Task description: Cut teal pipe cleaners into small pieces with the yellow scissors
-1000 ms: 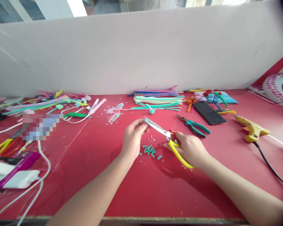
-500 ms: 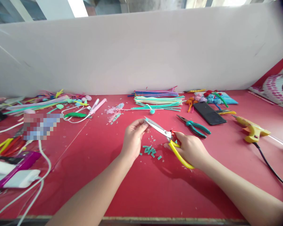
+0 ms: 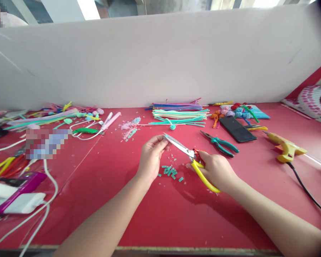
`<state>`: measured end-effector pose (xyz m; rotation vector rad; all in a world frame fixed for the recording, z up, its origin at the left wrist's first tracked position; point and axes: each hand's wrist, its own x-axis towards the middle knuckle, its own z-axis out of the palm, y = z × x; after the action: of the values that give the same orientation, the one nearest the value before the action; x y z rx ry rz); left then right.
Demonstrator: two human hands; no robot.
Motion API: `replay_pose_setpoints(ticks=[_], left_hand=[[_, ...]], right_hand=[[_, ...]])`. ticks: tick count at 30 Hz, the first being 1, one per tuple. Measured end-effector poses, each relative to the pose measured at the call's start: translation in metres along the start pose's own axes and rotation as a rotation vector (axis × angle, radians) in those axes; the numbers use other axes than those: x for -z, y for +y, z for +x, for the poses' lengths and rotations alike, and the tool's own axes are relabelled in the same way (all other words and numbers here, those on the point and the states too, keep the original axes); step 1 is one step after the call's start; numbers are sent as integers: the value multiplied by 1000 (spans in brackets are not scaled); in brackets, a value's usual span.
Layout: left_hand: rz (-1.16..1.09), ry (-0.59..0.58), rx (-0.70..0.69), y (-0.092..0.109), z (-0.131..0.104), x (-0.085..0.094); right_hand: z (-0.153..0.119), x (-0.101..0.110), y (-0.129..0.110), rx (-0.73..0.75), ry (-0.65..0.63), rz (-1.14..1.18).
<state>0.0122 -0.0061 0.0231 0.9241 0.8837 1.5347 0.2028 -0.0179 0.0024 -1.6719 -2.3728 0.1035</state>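
Note:
My right hand (image 3: 216,169) is closed round the yellow and red handles of a pair of scissors (image 3: 180,147), whose blades point up and left. Close to the blade tips, my left hand (image 3: 152,157) is pinched on a small teal pipe cleaner piece (image 3: 166,136), mostly hidden by the fingers. Below the scissors lie several short teal pipe cleaner cuttings (image 3: 169,171) on the red table (image 3: 160,221). Behind the hands are a bundle of long pipe cleaners (image 3: 179,114) and a teal fluffy ball on a white stem (image 3: 172,126).
To the right are teal-handled pliers (image 3: 222,144), a black phone (image 3: 238,129) and a yellow glue gun (image 3: 287,146). A pink curling iron (image 3: 111,121), fluff scraps (image 3: 131,126), white cables (image 3: 46,182) and a purple item (image 3: 29,185) lie left. A pale partition (image 3: 160,64) stands behind.
Both hands and the scissors look almost unmoved. Part of a person now shows beyond the partition at the top left.

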Motion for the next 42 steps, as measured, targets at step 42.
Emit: replay_pose_setpoints(ticks=[42], left_hand=[[572,-581,191,-6,-19,-15]], right_hand=[[1,16,-9,-135,-124,942]])
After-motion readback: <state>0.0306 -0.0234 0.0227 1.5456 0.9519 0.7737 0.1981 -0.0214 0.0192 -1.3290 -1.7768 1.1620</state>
